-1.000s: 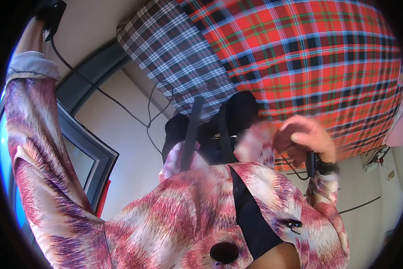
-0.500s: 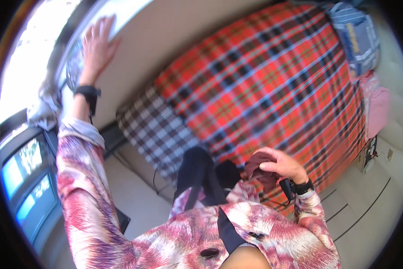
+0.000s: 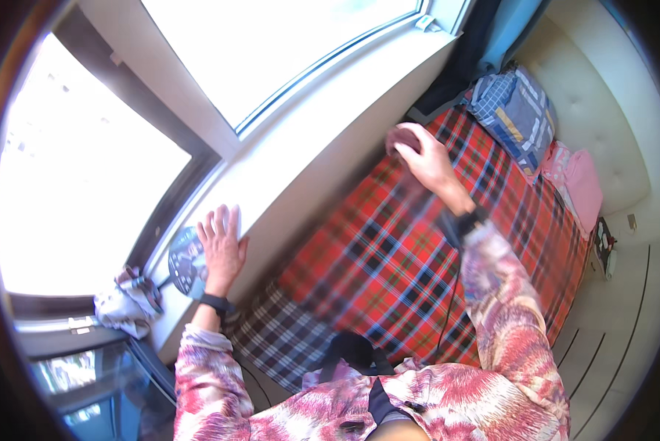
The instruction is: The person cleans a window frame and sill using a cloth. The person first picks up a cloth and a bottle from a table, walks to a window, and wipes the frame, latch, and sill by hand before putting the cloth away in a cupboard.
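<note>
My left hand (image 3: pixel 225 250) rests on the white windowsill (image 3: pixel 286 158), fingers spread and holding nothing. Beside it, partly covered by the hand, lies a round dark object (image 3: pixel 186 262) with a patterned face; its kind is unclear. My right hand (image 3: pixel 430 163) is raised over the far side of the bed and closed round a bunched maroon cloth (image 3: pixel 402 140). Folds of the cloth stick out past the fingers, and a smeared part hangs below the palm. Under that arm spreads a red plaid blanket (image 3: pixel 377 242).
A crumpled grey cloth (image 3: pixel 129 303) sits at the sill's left end. Large windows (image 3: pixel 87 184) rise behind the sill. On the bed are a blue checked pillow (image 3: pixel 517 117), pink bedding (image 3: pixel 581 187) and a black-and-white plaid cover (image 3: pixel 289 334). A padded headboard (image 3: pixel 594 110) stands at right.
My view has swung up toward the windows. My right hand has carried the maroon cloth from near my lap out toward the sill side. My left hand is still spread at the sill.
</note>
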A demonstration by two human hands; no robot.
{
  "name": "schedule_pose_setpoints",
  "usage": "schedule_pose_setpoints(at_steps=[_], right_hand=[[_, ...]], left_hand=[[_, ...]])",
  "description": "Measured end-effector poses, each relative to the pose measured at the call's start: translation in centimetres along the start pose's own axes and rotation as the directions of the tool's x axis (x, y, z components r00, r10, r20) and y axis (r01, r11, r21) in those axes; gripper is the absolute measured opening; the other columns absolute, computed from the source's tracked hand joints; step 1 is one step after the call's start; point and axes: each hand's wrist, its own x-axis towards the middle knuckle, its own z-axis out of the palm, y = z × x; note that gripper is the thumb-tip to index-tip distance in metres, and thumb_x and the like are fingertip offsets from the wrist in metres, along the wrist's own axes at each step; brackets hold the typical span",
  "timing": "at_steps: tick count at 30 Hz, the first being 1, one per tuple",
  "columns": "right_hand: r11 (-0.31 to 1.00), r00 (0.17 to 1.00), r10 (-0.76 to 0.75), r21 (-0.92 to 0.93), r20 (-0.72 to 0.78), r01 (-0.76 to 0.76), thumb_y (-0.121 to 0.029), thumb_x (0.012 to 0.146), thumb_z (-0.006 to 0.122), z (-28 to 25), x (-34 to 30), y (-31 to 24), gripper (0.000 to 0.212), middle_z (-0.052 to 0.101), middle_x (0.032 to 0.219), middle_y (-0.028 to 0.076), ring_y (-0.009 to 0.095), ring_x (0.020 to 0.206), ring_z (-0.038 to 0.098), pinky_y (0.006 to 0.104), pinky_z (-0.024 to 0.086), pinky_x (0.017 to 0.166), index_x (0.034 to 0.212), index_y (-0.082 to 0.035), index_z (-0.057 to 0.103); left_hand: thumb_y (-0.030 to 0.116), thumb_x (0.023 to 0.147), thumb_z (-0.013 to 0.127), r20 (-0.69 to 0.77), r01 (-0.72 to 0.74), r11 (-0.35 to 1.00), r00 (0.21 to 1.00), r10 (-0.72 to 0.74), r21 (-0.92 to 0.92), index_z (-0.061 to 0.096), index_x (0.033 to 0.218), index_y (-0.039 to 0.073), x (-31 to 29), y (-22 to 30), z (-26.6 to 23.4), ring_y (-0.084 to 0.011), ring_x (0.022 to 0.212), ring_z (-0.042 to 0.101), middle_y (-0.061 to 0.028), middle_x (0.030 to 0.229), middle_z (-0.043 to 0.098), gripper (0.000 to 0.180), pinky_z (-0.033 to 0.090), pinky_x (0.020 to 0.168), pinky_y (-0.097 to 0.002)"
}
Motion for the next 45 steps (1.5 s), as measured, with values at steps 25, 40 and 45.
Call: schedule_pose_setpoints(at_steps=[25,40,45], right_hand=[[0.820,0.964,-0.218,-0.508,0.149,0.264,-0.005,0.079,0.052,13.1,11.3,-0.4,0.021,0.055,0.107,0.010,0.031,0.099,0.050,0.0354,0.046,0.086,0.099,-0.010,0.058],[0.730,0.980,0.020,-0.667,-0.197,-0.149,-0.009,0.081,0.052,-7.2,31.3,20.5,0.023,0.052,0.111,0.018,0.038,0.102,0.049,0.0423,0.045,0.086,0.103,-0.004,0.056],[0.650,0.962,0.111,-0.714,-0.248,-0.259,-0.014,0.084,0.050,-10.9,37.6,25.8,0.037,0.043,0.129,0.014,0.039,0.113,0.042,0.0432,0.038,0.095,0.120,-0.005,0.049]], left_hand=[[0.026,0.063,0.074,0.101,0.043,0.998,0.994,-0.039,-0.040,0.036,0.136,0.012,1.4,0.1,-1.9,-0.0371,0.130,0.024,-0.0137,0.136,0.032,0.083,0.010,0.109,-0.0567],[0.036,0.067,0.073,0.203,0.010,0.999,0.979,-0.018,0.039,0.023,0.139,0.003,9.8,4.8,0.0,-0.0426,0.135,0.013,-0.0202,0.142,0.023,0.093,0.006,0.109,-0.0584],[0.035,0.065,0.072,0.263,0.024,0.995,0.964,-0.047,0.093,0.022,0.138,0.006,10.4,5.2,-0.5,-0.0414,0.135,0.012,-0.0206,0.142,0.022,0.092,0.005,0.110,-0.0586]])
